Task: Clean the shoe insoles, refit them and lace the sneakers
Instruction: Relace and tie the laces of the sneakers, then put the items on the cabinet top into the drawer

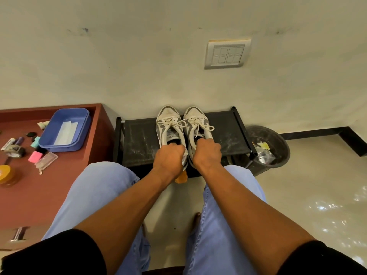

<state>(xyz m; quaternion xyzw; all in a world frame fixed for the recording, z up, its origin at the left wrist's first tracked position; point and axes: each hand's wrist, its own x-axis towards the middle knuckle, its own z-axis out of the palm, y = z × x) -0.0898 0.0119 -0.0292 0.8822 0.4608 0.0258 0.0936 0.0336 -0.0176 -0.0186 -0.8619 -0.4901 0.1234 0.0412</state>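
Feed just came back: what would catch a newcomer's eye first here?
Two grey-and-white sneakers stand side by side on a black rack against the wall, the left hand and right hand gripping one heel each. A blue tray sits on the red-brown table, left.

My one camera sits on the person's head, looks forward and down, wide view, close over both arms and knees, the left hand and right hand mid-frame, wall filling the top half

bare rack top left of sneakers (dusty), wall behind
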